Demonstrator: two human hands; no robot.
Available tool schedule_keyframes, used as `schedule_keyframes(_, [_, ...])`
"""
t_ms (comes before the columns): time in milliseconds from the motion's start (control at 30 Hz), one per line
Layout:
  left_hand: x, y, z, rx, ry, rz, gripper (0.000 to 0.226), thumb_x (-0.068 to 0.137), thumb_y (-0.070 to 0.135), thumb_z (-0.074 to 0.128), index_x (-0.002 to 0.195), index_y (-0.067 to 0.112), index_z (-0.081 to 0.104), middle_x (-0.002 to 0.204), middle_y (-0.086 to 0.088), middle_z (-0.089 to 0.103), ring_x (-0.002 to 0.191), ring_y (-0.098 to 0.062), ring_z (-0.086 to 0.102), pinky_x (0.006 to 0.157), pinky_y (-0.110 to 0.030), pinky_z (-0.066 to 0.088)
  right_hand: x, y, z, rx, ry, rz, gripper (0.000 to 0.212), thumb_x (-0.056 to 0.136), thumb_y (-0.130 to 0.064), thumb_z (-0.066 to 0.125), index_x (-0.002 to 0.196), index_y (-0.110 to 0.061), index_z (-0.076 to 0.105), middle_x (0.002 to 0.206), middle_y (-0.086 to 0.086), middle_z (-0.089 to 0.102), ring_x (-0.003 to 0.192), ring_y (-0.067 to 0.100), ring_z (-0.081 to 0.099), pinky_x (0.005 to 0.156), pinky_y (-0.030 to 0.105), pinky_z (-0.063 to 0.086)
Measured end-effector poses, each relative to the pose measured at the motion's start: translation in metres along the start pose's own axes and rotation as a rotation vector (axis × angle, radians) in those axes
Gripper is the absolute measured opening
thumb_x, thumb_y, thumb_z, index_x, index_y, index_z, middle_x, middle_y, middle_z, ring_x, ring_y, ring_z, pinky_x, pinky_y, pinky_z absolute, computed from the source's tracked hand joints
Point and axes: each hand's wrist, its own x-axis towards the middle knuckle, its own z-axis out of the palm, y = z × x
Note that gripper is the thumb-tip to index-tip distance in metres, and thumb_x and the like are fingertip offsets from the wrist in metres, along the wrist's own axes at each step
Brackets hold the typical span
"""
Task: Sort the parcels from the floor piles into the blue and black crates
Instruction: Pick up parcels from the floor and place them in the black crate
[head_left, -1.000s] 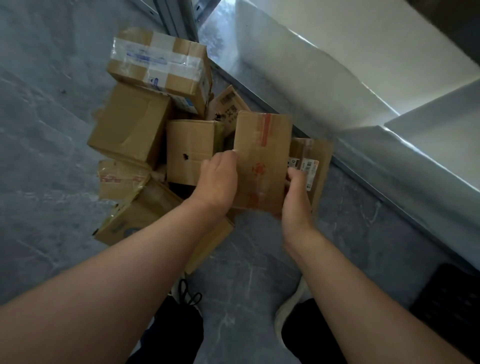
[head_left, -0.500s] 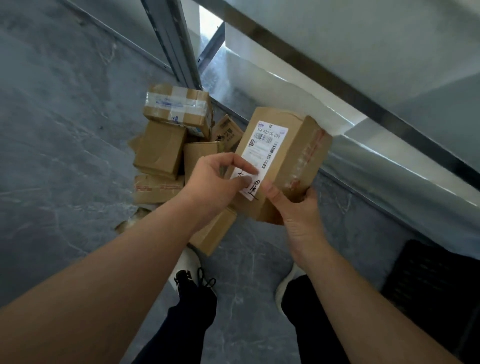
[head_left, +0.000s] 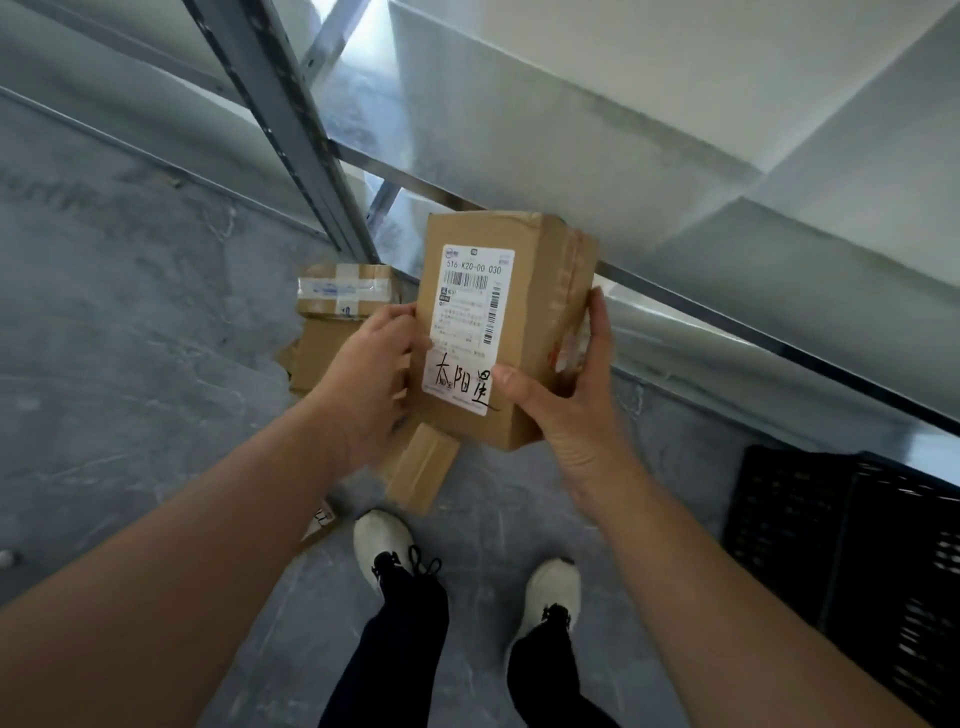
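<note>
I hold a brown cardboard parcel (head_left: 524, 291) up in front of me, its white shipping label with black handwriting facing me. My left hand (head_left: 371, 371) grips its left edge, thumb at the label's side. My right hand (head_left: 566, 395) grips the lower right corner, thumb on the label and fingers round the taped right side. Below and behind it the floor pile of parcels (head_left: 337, 306) is partly hidden by my hands. A black crate (head_left: 841, 545) stands on the floor at the lower right. No blue crate is in view.
A grey metal shelf upright (head_left: 291, 124) rises behind the pile, with a rail (head_left: 727, 317) running to the right. My two feet in white shoes (head_left: 384, 545) stand on the grey floor just before the pile. A loose flat carton (head_left: 423, 465) lies near my left foot.
I lifted the parcel out of the pile and turned it label side up, then raised it upright towards me. The view has risen, and the pile now looks smaller and lower.
</note>
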Motion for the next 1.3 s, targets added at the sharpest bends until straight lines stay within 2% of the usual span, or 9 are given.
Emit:
schedule_keyframes(167, [-0.054,0.033,0.014,-0.107,0.125,0.103,0.025,0.095,0.037,0.043,0.082,0.019,0.055,0.071,0.005,0.069,0.061,-0.011,0.065,0.069,-0.034,0.045,-0.035,-0.046,-0.005,0.032,-0.071,-0.08,0.109,0.071,-0.042,0.09,0.16,-0.06,0.031,0.159,-0.012,0.05,0.129,-0.003,0.06,0.082,0.016,0.061])
schedule_keyframes(300, [-0.114,0.062,0.033,-0.214,0.186,0.137,0.034,0.095,0.043,0.046,0.067,0.026,0.043,0.066,0.006,0.051,0.067,-0.016,0.047,0.063,-0.034,0.034,-0.075,-0.086,-0.018,0.046,-0.084,-0.147,0.102,0.072,-0.045,0.086,0.161,-0.053,0.037,0.158,-0.009,0.052,0.133,0.007,0.062,0.089,0.022,0.062])
schedule_keyframes(500, [-0.222,0.098,0.064,-0.17,0.194,0.237,0.031,0.097,0.044,0.044,0.079,0.021,0.054,0.076,0.007,0.065,0.075,-0.018,0.058,0.066,-0.035,0.043,-0.145,-0.163,-0.034,0.039,-0.134,-0.195,0.063,0.101,-0.035,0.062,0.159,-0.042,0.039,0.14,-0.007,0.068,0.12,0.004,0.071,0.089,0.022,0.061])
schedule_keyframes(600, [-0.272,0.116,0.072,-0.16,0.167,0.292,0.032,0.096,0.046,0.045,0.093,0.018,0.061,0.093,0.001,0.068,0.088,-0.023,0.062,0.074,-0.04,0.049,-0.179,-0.206,-0.042,0.001,-0.112,-0.232,0.03,0.108,-0.034,0.049,0.132,-0.052,0.053,0.109,-0.032,0.076,0.104,-0.013,0.07,0.082,0.012,0.055])
schedule_keyframes(700, [-0.319,0.138,0.08,-0.143,0.149,0.358,0.038,0.097,0.047,0.043,0.105,0.015,0.064,0.099,0.0,0.072,0.094,-0.025,0.066,0.077,-0.043,0.053,-0.221,-0.257,-0.05,-0.027,-0.119,-0.224,0.034,0.116,-0.022,0.036,0.108,-0.046,0.06,0.078,-0.031,0.073,0.075,-0.022,0.065,0.062,0.002,0.048])
schedule_keyframes(900, [-0.397,0.186,0.093,-0.038,0.098,0.469,0.05,0.103,0.047,0.036,0.115,0.014,0.071,0.107,0.001,0.076,0.1,-0.024,0.069,0.079,-0.043,0.056,-0.291,-0.326,-0.055,-0.06,0.006,-0.307,0.036,0.114,-0.021,0.039,0.085,-0.027,0.06,0.095,-0.004,0.063,0.07,-0.017,0.063,0.055,0.0,0.041])
schedule_keyframes(1000, [-0.426,0.208,0.1,0.029,-0.008,0.528,0.05,0.101,0.047,0.037,0.112,0.014,0.073,0.109,0.001,0.077,0.103,-0.026,0.071,0.084,-0.046,0.058,-0.324,-0.344,-0.057,-0.057,0.042,-0.383,0.038,0.112,-0.036,0.039,0.095,-0.016,0.066,0.106,0.008,0.072,0.076,-0.006,0.069,0.064,0.008,0.05])
schedule_keyframes(1133, [-0.456,0.23,0.113,0.103,-0.171,0.597,0.048,0.1,0.044,0.038,0.115,0.015,0.073,0.111,0.001,0.077,0.11,-0.028,0.069,0.09,-0.047,0.057,-0.369,-0.365,-0.059,0.02,0.224,-0.384,0.037,0.114,-0.035,0.035,0.1,-0.013,0.062,0.094,-0.007,0.075,0.07,-0.009,0.068,0.057,0.01,0.051])
schedule_keyframes(1300, [-0.5,0.247,0.143,0.205,-0.361,0.607,0.05,0.102,0.047,0.036,0.112,0.016,0.073,0.114,0.0,0.076,0.109,-0.028,0.069,0.099,-0.053,0.053,-0.434,-0.379,-0.061,0.129,0.479,-0.366,0.047,0.113,-0.048,0.032,0.124,-0.014,0.064,0.127,0.008,0.065,0.097,0.003,0.069,0.065,0.016,0.052])
